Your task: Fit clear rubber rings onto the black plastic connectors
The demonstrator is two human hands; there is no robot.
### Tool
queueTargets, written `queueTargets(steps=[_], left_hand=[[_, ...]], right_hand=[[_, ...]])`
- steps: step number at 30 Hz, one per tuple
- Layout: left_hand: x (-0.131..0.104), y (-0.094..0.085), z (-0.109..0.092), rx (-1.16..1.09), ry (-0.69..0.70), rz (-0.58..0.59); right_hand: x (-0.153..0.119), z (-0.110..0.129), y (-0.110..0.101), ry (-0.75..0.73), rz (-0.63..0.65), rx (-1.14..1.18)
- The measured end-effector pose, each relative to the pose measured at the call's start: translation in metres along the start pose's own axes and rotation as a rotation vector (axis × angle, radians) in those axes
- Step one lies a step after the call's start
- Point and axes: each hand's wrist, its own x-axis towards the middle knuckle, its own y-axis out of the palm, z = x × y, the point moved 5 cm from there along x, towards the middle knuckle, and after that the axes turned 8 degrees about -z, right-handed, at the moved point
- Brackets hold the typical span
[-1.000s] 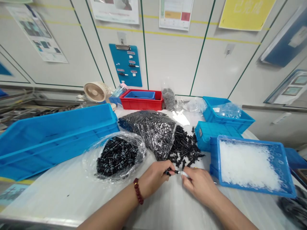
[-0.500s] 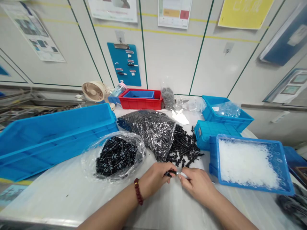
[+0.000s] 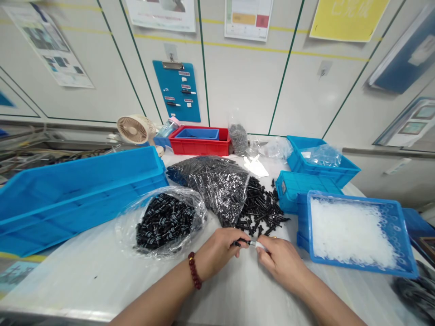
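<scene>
Black plastic stem (image 3: 240, 243) and white piece (image 3: 260, 246) end to end, likely mid-fitting.
Left hand (image 3: 222, 251) pinches stem, right hand (image 3: 283, 260) grips white piece, between table's (image 3: 84, 290) near edge and loose stems (image 3: 263, 206). Needs in-line alignment, I'd judge. Yellow sign (image 3: 348, 20): "已完成"; clipboard (image 3: 177, 90) labels illegible.

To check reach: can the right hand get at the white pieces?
Likely yes: the open bin of white pieces sits beside the right hand, though that hand holds a white object.
</scene>
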Motion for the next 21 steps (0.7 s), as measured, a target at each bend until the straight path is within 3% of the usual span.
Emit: queueTargets(steps=[14, 21], left_hand=[[-0.0015, 0.0024, -0.0026, -0.009, -0.039, 0.046], [-0.003, 0.005, -0.0005, 0.008, -0.02, 0.048]], right_hand=[[-0.0006, 0.0006, -0.0004, 0.049, -0.052, -0.14], [-0.0004, 0.002, -0.0001, 0.142, -0.043, -0.235]])
